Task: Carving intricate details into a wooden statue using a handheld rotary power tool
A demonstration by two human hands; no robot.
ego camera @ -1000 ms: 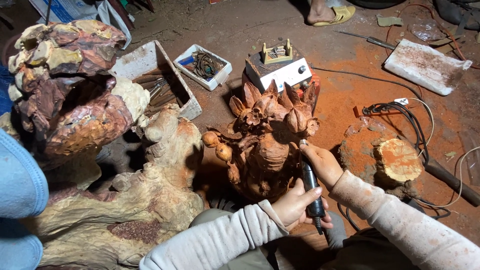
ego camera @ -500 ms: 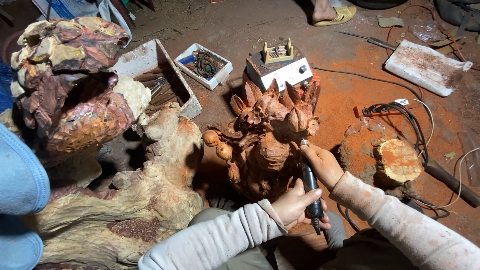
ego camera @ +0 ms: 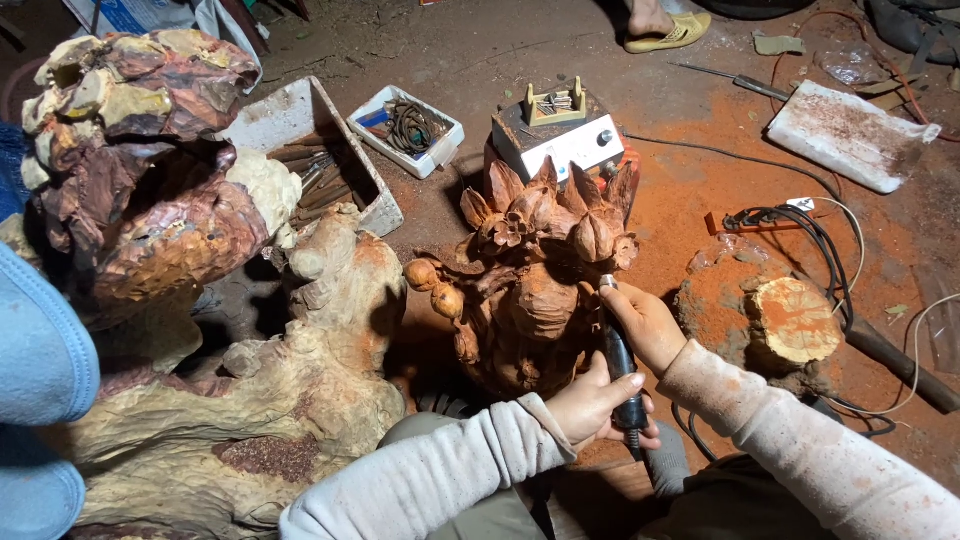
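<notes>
A reddish wood carving [ego camera: 540, 290] of leaves, buds and round fruits stands on the dusty red floor in front of me. Both my hands hold a black pen-shaped power carving tool [ego camera: 619, 358] against its right side. My right hand [ego camera: 650, 325] grips the tool near its metal tip, which touches the carving just below a bud. My left hand [ego camera: 590, 405] is wrapped around the tool's lower end, where a ribbed cable leaves it. Both arms are in pale long sleeves.
A white control box [ego camera: 560, 140] sits behind the carving, with a tray of bits [ego camera: 410, 128] and a box of chisels [ego camera: 310, 150] to its left. Large rough root pieces [ego camera: 300, 400] fill the left. A cut stump [ego camera: 795, 320], cables [ego camera: 810, 230] and a white slab [ego camera: 850, 135] lie right. Another person's sandalled foot [ego camera: 665, 25] is at the top.
Almost nothing differs; the view has shifted very slightly and both hands stay on the tool at the same spot on the carving.
</notes>
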